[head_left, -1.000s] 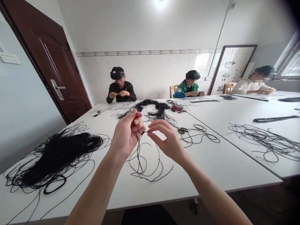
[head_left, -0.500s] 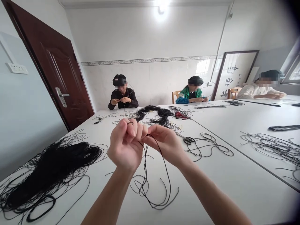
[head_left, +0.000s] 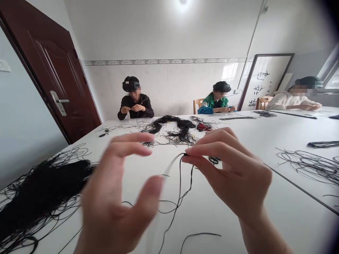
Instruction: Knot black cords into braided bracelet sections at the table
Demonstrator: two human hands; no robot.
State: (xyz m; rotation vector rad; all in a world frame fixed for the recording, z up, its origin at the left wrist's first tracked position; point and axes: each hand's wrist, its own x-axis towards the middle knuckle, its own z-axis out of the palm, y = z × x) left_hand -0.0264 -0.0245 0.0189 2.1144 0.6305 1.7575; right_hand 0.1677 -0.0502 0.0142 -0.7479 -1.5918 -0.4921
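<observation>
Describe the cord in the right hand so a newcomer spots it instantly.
Above the white table, find the wearer's right hand. It pinches a thin black cord whose strands dangle. Unlike the tangled black bundle at left, it hangs from fingertips.

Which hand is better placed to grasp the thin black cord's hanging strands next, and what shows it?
Probably the left hand: its fingers are spread open beside the thin black cord, while the right hand is occupied pinching it.
</observation>
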